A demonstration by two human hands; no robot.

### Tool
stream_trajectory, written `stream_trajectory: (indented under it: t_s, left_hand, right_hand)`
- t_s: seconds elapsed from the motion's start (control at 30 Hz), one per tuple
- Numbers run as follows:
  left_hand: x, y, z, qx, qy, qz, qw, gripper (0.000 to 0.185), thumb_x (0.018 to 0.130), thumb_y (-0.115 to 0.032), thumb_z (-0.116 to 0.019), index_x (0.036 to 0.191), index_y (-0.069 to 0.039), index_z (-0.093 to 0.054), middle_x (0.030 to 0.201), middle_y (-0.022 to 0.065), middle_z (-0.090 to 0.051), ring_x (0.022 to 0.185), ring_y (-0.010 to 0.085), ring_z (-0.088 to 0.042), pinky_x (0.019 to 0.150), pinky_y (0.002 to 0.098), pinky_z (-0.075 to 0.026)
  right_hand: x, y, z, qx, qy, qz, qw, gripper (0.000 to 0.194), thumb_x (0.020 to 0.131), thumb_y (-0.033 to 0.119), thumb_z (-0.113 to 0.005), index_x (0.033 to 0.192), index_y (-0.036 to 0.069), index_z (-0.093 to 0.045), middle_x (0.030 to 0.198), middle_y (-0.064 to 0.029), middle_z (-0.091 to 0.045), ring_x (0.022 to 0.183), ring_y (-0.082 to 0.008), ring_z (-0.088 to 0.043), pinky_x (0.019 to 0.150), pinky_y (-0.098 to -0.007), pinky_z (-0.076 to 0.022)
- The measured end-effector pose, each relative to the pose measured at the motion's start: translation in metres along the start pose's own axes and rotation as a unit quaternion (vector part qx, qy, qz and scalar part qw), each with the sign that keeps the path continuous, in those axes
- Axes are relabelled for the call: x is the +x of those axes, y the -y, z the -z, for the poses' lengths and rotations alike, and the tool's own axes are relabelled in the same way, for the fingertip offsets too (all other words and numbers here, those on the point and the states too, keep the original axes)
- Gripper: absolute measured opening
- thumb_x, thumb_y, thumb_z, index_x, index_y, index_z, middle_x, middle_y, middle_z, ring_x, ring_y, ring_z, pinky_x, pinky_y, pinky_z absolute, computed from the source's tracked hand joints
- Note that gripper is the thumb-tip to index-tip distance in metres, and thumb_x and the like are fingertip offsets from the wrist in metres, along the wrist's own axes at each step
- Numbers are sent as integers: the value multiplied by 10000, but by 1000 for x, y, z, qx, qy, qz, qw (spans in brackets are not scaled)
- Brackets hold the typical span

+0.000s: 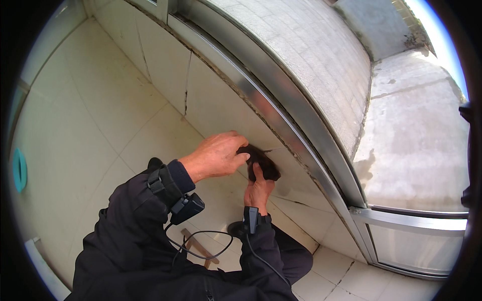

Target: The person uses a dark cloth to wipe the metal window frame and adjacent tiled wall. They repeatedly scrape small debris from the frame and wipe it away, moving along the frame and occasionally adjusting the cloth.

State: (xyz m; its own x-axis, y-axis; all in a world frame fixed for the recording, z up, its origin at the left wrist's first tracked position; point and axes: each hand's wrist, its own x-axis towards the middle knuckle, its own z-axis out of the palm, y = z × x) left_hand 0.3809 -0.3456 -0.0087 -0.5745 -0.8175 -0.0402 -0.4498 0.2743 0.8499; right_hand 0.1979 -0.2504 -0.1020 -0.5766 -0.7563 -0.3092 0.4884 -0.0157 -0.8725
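Note:
My right hand point(259, 190) grips the lower part of a dark brown object point(266, 165), its thumb lying across the near side. What exactly the object is cannot be told; its surface is dark and slightly blurred. From the left, my left hand point(216, 156) reaches over to its upper end, thumb and fingers curled at the edge as if pinching it. The fingers of both hands are partly hidden behind it. The object is in front of the low tiled wall point(226, 109), below the metal window frame.
A metal sliding-window frame point(263, 98) runs diagonally above the tiled wall. A piece of wood point(197, 246) is by my legs on the tiled floor point(113, 139). Looped black cable point(211, 258) hangs between wrist-mounted devices point(187, 209). A turquoise ring-shaped item point(19, 170) is far left.

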Motion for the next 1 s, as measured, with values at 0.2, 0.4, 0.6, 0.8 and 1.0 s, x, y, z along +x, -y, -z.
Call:
stream_trajectory:
  t_s: [0.2,0.4,0.6,0.8,1.0]
  left_hand:
    - [0,-5,9,-8,-6,3,1000,367,1004,-257,-676,1211,46,-684,1196,214,-703,958,328,-743,859,453,-565]
    - [-2,-6,22,-27,-37,7,999,356,996,-242,-683,1180,63,-684,1143,228,-714,957,332,-755,848,453,-565]
    - [-1,-3,29,-25,-51,15,998,339,998,-220,-681,1183,63,-686,1134,229,-720,964,328,-751,851,450,-568]
    - [2,-4,33,-60,-50,22,997,343,1001,-220,-688,1186,68,-691,1116,231,-728,946,322,-746,834,432,-579]
    - [-4,-7,36,-87,-58,16,994,334,1009,-222,-682,1161,75,-685,1045,213,-725,898,301,-740,801,413,-584]
  right_hand:
    - [32,-62,48,-23,-29,-36,999,465,926,0,-795,1356,-37,-620,1265,-105,-696,1100,-236,-683,985,-375,-569]
    - [74,-137,88,-25,-75,-106,991,423,948,34,-779,1335,-53,-632,1239,-126,-700,1093,-236,-672,973,-364,-573]
    - [105,-183,122,-206,-33,-141,968,352,971,84,-775,1278,-71,-697,1264,-150,-716,1147,-263,-680,1016,-400,-568]
    - [93,-126,123,-136,-100,-174,970,505,951,18,-785,1408,-69,-587,1423,-184,-635,1231,-332,-655,1023,-434,-595]
    - [31,-8,122,-38,-99,-38,994,454,932,-47,-747,1363,-21,-605,1302,-143,-685,1124,-294,-699,956,-394,-599]
